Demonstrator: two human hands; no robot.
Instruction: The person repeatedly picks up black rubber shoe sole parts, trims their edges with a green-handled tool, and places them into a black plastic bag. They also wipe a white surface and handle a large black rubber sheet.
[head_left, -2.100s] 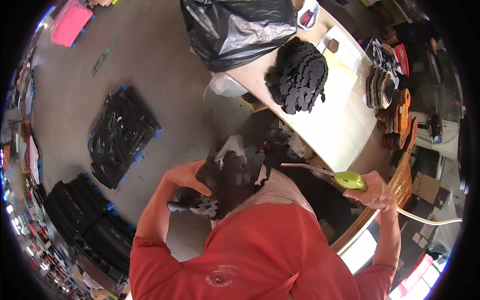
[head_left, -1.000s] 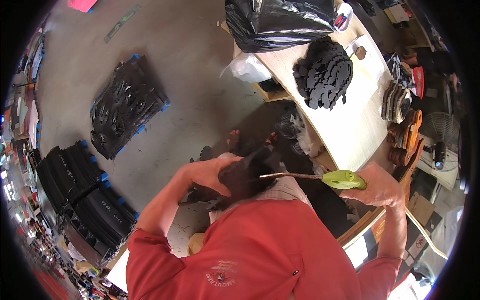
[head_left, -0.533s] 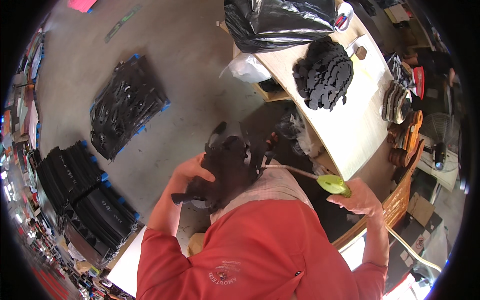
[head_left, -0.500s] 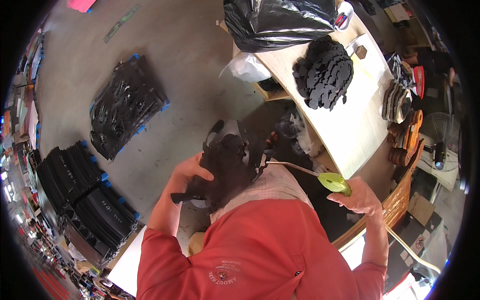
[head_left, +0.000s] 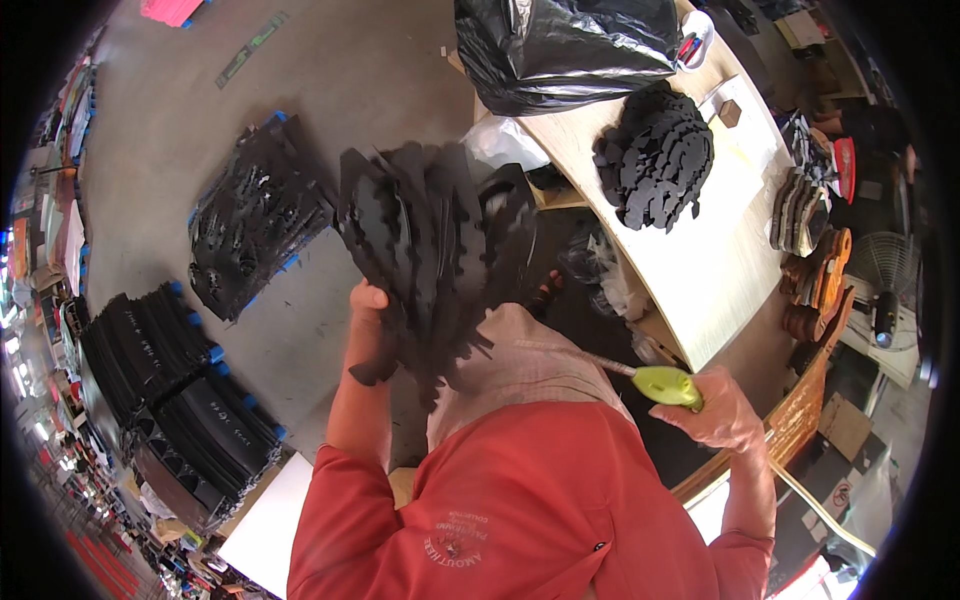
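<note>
My left hand (head_left: 372,300) is closed round the lower left edge of a bunch of thin black sheets with cut-out, ragged edges (head_left: 425,240). The sheets fan upward in front of me, above my lap. In my right hand (head_left: 722,408) is a yellow-green air blow gun (head_left: 668,386), its long thin metal nozzle pointing left toward the foot of the sheets. A pale hose (head_left: 815,505) runs from below that hand to the lower right. Most of my left fingers are hidden behind the sheets.
To the right stands a pale table (head_left: 690,290) with a heap of black cut pieces (head_left: 655,155) and a black plastic bag (head_left: 565,50). Black cut-out sheets (head_left: 255,215) lie on the floor at left, near stacked black sheets (head_left: 215,430). A fan (head_left: 885,290) stands far right.
The black sheets have been raised away from my body and now spread upward in a fan. My left hand moved a little lower; the blow gun shifted slightly downward.
</note>
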